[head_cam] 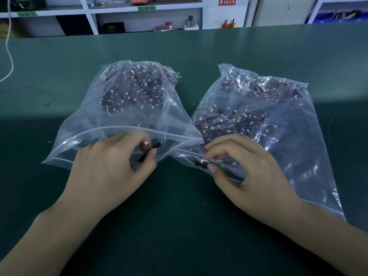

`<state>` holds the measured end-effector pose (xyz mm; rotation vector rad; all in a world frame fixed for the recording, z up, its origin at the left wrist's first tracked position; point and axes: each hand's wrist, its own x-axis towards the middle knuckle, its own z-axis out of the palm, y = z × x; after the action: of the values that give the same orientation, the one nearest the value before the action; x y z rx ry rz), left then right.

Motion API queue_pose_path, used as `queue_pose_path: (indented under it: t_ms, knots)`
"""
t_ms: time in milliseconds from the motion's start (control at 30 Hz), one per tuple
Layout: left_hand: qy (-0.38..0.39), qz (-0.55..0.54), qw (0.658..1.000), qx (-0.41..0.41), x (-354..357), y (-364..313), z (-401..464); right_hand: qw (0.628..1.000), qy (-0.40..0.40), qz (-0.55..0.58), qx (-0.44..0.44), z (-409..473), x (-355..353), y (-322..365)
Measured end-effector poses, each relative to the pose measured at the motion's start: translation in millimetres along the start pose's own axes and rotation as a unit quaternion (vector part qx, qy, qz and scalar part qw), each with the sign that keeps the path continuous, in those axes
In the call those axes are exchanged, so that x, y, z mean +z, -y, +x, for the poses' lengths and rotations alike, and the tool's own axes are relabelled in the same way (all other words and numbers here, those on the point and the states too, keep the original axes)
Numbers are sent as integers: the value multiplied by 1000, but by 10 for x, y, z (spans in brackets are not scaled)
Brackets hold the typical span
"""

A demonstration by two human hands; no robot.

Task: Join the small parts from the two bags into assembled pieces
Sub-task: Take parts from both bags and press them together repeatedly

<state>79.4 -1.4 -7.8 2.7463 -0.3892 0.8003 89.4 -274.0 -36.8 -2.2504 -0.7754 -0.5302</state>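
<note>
Two clear zip bags lie side by side on the green table (pixel 179 216), their mouths toward me. The left bag (pixel 83 124) and the right bag (pixel 294 148) each hold several small dark parts with thin orange wires and white connectors. At the left bag's mouth my left hand (pixel 111 168) pinches a small black strip part with a white connector (pixel 148 151) between thumb and fingers. Inside the right bag's mouth my right hand (pixel 245 172) pinches another small black part (pixel 201 164) with white connectors, partly veiled by the plastic.
White shelving (pixel 127 8) with boxes and small items runs behind the table's far edge. A white cable (pixel 9 56) hangs down at the far left onto the table. Blue bins (pixel 338 16) sit at the back right.
</note>
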Motion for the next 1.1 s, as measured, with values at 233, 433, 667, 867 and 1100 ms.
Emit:
queue_pose_path:
  t_ms: [233,433,667,867,1100]
  knots:
    - [-35,-169,976,137,118,-173,-93,999,13,26,22,9,-20,65]
    - [-24,-222,960,168,205,-307,-121,998,39,45,1,16,-9,75]
    - [-14,-261,956,137,220,-305,-140,996,24,88,-20,16,20,51]
    - [3,-233,970,70,189,-293,-145,996,-19,79,-28,36,12,36]
    - [34,-219,972,80,191,-310,-145,998,-23,62,-12,17,2,43]
